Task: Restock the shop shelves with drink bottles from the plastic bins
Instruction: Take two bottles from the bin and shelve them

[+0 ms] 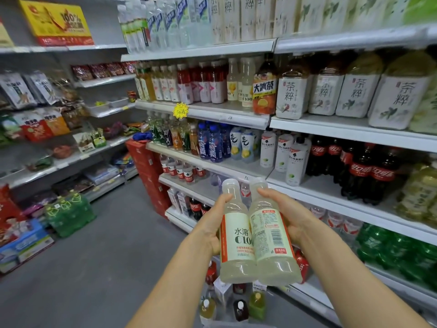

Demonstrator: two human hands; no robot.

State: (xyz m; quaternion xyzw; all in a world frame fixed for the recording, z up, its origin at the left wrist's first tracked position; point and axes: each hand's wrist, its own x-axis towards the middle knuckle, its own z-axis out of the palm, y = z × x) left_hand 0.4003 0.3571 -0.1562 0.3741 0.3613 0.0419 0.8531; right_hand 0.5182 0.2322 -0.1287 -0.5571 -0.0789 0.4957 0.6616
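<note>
Shop aisle, grey floor; drink shelves point(354, 129) ran from 12 to 3 o'clock, snack racks point(47, 162) at 9. Both hands were raised mid-frame in front of the drinks. Left hand point(212, 223) gripped the left bottle point(236, 240) round its body, thumb up by the neck. Right hand point(290, 218) gripped the right bottle point(272, 245) the same way. The bottles touched side by side, caps toward 12, slightly tilted. Neither was on a shelf yet. A matching C100 row point(247, 86) stood on a shelf at 12 o'clock with bare shelf in front, the likely destination. Spare bottles point(257, 304) showed below the hands at 6; couldn't make out bin walls. Judgement: mid-task. Shelves looked mostly full; this pair and the spares were left to place.
</note>
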